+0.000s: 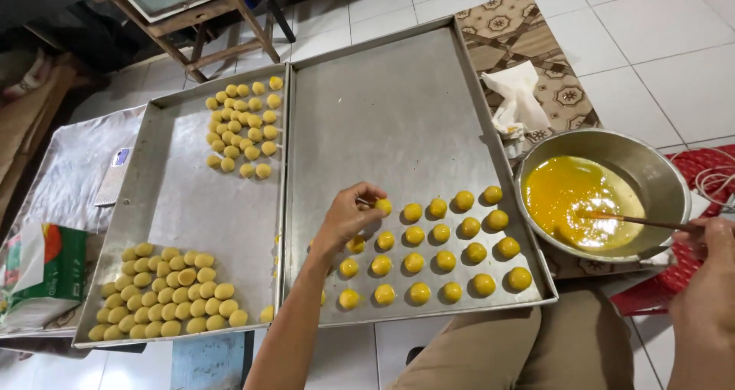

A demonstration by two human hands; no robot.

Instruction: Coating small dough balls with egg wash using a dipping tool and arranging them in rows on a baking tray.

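1. Two metal baking trays: the left tray [184, 206] and the right tray [398, 107].
2. About twenty glazed yellow dough balls [414, 235] in rows on the near part of the right tray.
3. Two heaps of unglazed balls on the left tray, one far [243, 127], one near [168, 292]; too many to count.
4. One metal bowl [651, 168] of yellow liquid, far right.
5. One white cloth [517, 95].

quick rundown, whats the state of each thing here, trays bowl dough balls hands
left hand: pinching one glazed dough ball on the right tray
right hand: gripping a brush handle, tip in the egg wash
metal bowl: holds yellow egg wash
right tray: mostly bare, shiny balls in rows at the near end
left tray: two clusters, paler unglazed balls near, yellower ones far
cloth: crumpled on the mat
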